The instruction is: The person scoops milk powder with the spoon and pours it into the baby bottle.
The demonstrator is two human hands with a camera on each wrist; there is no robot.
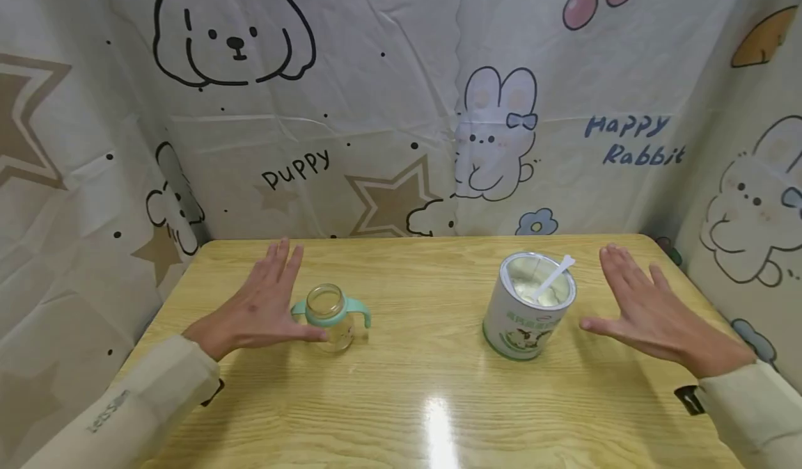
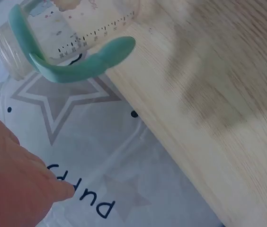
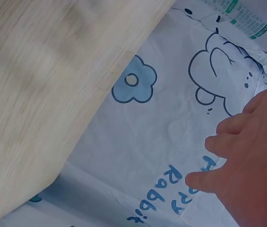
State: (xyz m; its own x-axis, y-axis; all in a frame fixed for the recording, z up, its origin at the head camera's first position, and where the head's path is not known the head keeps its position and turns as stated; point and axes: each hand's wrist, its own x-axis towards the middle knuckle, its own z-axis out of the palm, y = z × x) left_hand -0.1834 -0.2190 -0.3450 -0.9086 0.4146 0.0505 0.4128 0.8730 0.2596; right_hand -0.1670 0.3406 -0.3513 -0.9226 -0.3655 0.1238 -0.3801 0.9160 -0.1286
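Note:
A clear baby bottle [image 1: 339, 335] with a mint-green two-handled collar [image 2: 76, 71] stands lidless on the left of the table. My left hand [image 1: 260, 305] is held just left of it, fingers straight and thumb spread across in front of the bottle in the head view; whether they touch cannot be told. Right of the middle stands an open white milk powder can [image 1: 523, 319] with a green base. A white scoop [image 1: 554, 276] leans in the pale powder [image 1: 548, 296]. Beside the can, apart from it, my right hand [image 1: 651, 316] hovers with straight, spread fingers and holds nothing.
The wood-grain table [image 1: 413, 378] ends at a far edge against a hanging cloth [image 1: 376, 107] printed with cartoon animals and stars. More cloth hangs close on the left and right sides. A bright glare lies on the near tabletop.

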